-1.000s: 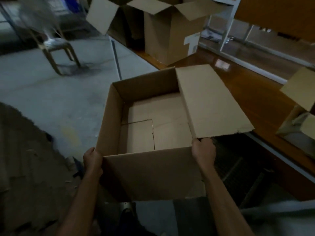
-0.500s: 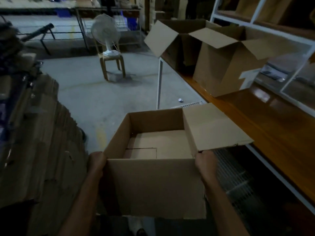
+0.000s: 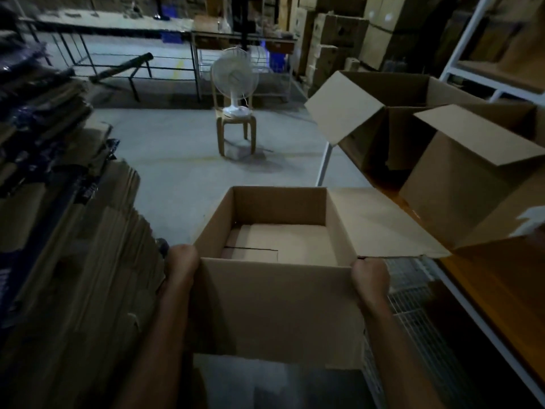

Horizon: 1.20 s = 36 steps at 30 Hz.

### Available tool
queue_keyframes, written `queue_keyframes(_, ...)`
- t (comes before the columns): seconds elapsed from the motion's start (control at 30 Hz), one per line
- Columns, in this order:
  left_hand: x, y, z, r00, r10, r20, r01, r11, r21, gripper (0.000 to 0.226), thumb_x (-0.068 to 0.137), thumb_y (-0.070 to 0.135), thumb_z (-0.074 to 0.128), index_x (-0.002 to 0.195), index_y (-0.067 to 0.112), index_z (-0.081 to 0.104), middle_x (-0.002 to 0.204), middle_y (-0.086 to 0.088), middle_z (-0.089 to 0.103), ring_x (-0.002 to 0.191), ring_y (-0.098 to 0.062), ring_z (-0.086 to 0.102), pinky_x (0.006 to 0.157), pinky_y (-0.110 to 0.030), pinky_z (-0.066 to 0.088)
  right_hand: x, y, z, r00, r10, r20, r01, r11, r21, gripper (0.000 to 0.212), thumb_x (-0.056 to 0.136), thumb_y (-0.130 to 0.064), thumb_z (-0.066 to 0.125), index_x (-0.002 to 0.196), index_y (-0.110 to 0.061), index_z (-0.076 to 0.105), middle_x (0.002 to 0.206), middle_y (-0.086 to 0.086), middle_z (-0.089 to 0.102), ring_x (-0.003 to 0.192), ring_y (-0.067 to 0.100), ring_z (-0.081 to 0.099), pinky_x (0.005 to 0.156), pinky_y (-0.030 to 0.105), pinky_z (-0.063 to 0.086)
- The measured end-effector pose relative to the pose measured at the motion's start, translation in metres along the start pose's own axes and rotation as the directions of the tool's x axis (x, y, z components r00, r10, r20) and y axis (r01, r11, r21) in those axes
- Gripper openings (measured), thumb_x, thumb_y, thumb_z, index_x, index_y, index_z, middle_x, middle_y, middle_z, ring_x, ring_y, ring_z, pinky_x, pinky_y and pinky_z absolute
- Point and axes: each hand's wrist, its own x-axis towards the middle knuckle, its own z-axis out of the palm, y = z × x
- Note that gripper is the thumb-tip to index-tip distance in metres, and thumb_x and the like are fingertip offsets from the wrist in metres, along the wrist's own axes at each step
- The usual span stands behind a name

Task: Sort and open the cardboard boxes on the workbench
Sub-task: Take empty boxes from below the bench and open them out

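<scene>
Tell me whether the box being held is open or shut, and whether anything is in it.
Open and empty: the held box has its right flap spread outward, and only its bare cardboard floor shows inside.

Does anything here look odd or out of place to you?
One thing: a white fan stands on a chair alone on the open floor, an unusual perch. The held box, gripped by the left hand and right hand, looks undamaged, with one flap spread sideways toward the workbench.

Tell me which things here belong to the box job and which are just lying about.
Job: held box, left hand, right hand, two open boxes on the workbench.
Lying about: fan, chair, flat cardboard stack.
</scene>
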Motion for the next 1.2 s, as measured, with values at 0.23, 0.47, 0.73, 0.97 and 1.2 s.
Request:
queue_keyframes(0.23,0.096,0.085,0.011,0.989,0.119,-0.092,-0.104,0.983,0.149,0.03,0.089,0.012,0.044,0.1,-0.008,0.063,0.106,-0.032,0.063,0.098,-0.043,0.062,0.083,-0.044,0.051,0.075,-0.066,0.077,0.998,0.042,0.037,-0.047,0.989,0.143,0.022,0.095,-0.011,0.047,0.084,0.001,0.063,0.09,0.019,0.065,0.085,0.035,0.061,0.079,0.046,0.052)
queue_keyframes(0.47,0.204,0.18,0.049,0.979,0.171,-0.115,-0.133,0.951,0.28,0.03,0.092,0.015,0.045,0.1,-0.008,0.062,0.104,-0.033,0.062,0.097,-0.045,0.061,0.08,-0.046,0.051,0.188,-0.15,0.152,0.992,0.06,0.115,-0.076,0.987,0.139,0.027,0.094,-0.007,0.047,0.101,0.012,0.064,0.091,0.02,0.061,0.086,0.036,0.058,0.072,0.035,0.039)
queue_keyframes(0.73,0.314,0.279,0.056,0.96,0.179,-0.215,-0.119,0.957,0.266,0.024,0.091,0.014,0.047,0.083,-0.005,0.059,0.092,-0.029,0.062,0.089,-0.041,0.06,0.077,-0.044,0.049,0.292,-0.284,0.229,0.982,0.04,0.186,-0.067,0.988,0.14,0.028,0.095,-0.014,0.048,0.106,0.007,0.063,0.106,0.024,0.067,0.097,0.039,0.063,0.081,0.041,0.051)
queue_keyframes(0.97,0.42,0.339,0.049,0.95,0.205,-0.236,-0.145,0.958,0.249,0.026,0.091,0.012,0.046,0.074,-0.003,0.057,0.09,-0.032,0.06,0.086,-0.044,0.059,0.068,-0.042,0.042,0.348,-0.382,0.3,0.979,-0.044,0.201,0.008,0.985,0.173,0.024,0.093,-0.011,0.05,0.099,0.004,0.068,0.095,0.019,0.067,0.083,0.032,0.059,0.073,0.032,0.045)
queue_keyframes(1.2,0.533,0.436,0.036,0.91,0.335,-0.244,-0.303,0.94,0.159,0.024,0.09,0.01,0.045,0.071,0.001,0.056,0.085,-0.03,0.059,0.091,-0.046,0.061,0.075,-0.05,0.049,0.394,-0.502,0.359,0.988,-0.125,0.09,0.097,0.96,0.263,0.022,0.092,-0.007,0.048,0.088,0.003,0.067,0.081,0.012,0.059,0.079,0.029,0.056,0.073,0.036,0.048)
